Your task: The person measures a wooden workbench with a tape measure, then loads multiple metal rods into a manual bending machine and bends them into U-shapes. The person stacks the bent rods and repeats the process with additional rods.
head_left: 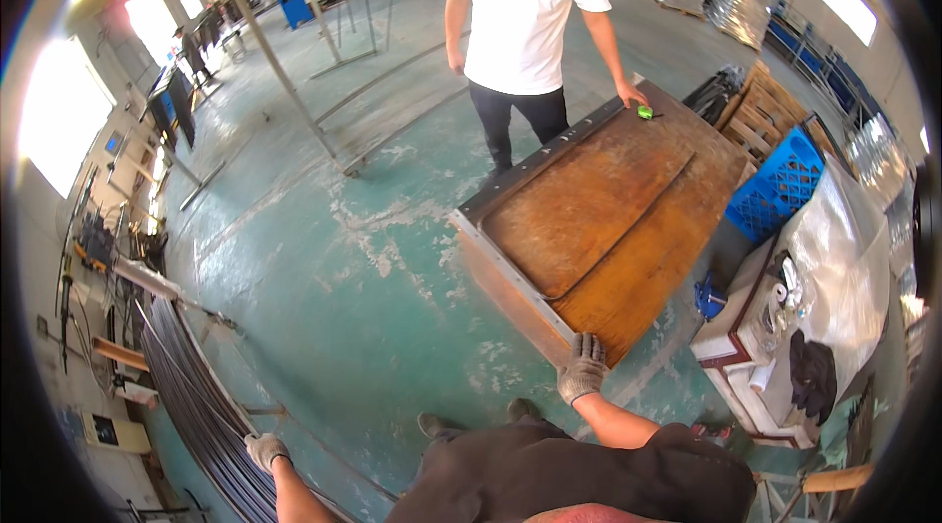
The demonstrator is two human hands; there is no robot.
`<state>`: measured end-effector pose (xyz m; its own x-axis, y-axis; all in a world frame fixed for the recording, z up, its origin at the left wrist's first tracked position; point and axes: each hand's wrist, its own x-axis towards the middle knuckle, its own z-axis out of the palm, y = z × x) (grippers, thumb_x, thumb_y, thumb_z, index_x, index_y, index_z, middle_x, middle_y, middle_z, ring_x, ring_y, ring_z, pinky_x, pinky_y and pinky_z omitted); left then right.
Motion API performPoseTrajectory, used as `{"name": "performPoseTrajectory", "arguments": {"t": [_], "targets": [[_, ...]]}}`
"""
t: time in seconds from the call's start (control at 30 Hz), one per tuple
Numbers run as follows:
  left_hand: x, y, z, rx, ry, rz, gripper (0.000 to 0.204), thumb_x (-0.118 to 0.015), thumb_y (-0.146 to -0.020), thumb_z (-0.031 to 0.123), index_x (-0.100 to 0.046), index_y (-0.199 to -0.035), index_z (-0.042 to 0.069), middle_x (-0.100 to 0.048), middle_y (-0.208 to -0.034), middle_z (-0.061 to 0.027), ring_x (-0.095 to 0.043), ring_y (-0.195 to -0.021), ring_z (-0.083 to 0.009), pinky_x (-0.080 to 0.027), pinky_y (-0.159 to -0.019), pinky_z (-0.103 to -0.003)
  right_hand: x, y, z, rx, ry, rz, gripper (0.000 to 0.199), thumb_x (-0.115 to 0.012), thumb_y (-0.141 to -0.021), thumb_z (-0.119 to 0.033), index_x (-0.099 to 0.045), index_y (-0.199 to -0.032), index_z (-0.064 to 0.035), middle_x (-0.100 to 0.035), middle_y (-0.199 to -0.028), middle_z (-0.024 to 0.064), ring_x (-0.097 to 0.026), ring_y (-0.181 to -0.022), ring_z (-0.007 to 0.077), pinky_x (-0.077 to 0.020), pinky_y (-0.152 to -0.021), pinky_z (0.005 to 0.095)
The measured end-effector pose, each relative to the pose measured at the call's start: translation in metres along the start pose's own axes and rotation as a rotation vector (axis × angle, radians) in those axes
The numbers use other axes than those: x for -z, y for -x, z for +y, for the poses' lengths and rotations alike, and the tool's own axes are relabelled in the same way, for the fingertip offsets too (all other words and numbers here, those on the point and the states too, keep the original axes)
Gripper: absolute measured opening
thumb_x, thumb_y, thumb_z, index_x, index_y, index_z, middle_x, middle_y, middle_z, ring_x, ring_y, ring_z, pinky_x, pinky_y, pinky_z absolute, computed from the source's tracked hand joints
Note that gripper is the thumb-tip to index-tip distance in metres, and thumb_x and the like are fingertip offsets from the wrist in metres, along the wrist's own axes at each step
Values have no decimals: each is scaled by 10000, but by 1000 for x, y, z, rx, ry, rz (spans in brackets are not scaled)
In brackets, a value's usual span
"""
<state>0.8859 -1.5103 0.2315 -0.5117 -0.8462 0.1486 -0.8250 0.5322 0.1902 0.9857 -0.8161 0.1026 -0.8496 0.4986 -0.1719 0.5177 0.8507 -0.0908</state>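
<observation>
My gloved left hand (265,451) is at the lower left, closed round a long thin metal bar (186,356). Beside and beneath it lies a bundle of long dark metal bars (196,415). My gloved right hand (583,371) rests with fingers stretched out on the near corner of a workbench (599,229). The bench has a worn brown wooden top with a metal strip along its edges. A dark thin rod (628,234) lies across the top. At its far end a co-worker's hand (630,93) touches the bench next to a small green tape measure (645,113).
A person in a white shirt (520,13) stands across the bench. To its right are a blue plastic crate (780,184), wooden pallets (760,116) and a box with plastic sheeting (834,258) and a dark glove (812,376). A metal frame (285,72) stands at the far left.
</observation>
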Motion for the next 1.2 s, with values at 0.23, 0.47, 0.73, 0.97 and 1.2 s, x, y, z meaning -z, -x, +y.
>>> {"name": "performPoseTrajectory", "arguments": {"t": [0.23, 0.47, 0.73, 0.97, 1.2], "targets": [[-198, 37, -148, -138, 47, -872, 359, -716, -893, 256, -743, -1184, 48, -780, -1126, -159, -744, -1032, -281, -576, -892, -424, 0, 24, -79, 238, 53, 43, 829, -664, -955, -401, -363, -1618, -5, -318, -1711, 172, -245, -1594, 372, -164, -1309, 491], [-175, -52, -140, -242, 204, -378, 428, -664, -915, 286, -703, -1233, 1, -745, -1195, -252, -714, -1108, -436, -561, -998, -477, 34, 42, -285, 435, -208, -532, 698, -695, -940, -416, -502, -1541, -116, -672, -1373, 226, -640, -1272, 417, -503, -1093, 493], [8, -314, -117, 282, 642, -225, 612, -661, -940, 326, -588, -1443, -15, -762, -1125, -260, -758, -978, -299, -592, -878, -406, -12, 4, -390, 389, -274, -452, 616, -689, -914, -356, -611, -1457, -77, -733, -1269, 209, -685, -1212, 376, -520, -1053, 446], [-153, -270, -165, 284, 203, -474, 557, -694, -866, 378, -700, -1331, 71, -711, -1324, -236, -672, -1270, -368, -514, -1112, -429, -107, -67, -400, 399, 36, -733, 554, -716, -894, -470, -728, -1308, -102, -723, -1268, 236, -664, -1241, 409, -517, -1060, 470], [-143, -210, -91, 124, 170, -823, 474, -655, -891, 287, -709, -1311, 73, -733, -1249, -234, -678, -1235, -380, -512, -1096, -404, -113, -163, -551, 508, 288, -904, 576, -681, -875, -497, -758, -1265, -81, -697, -1333, 224, -645, -1287, 394, -501, -1106, 454]]}}
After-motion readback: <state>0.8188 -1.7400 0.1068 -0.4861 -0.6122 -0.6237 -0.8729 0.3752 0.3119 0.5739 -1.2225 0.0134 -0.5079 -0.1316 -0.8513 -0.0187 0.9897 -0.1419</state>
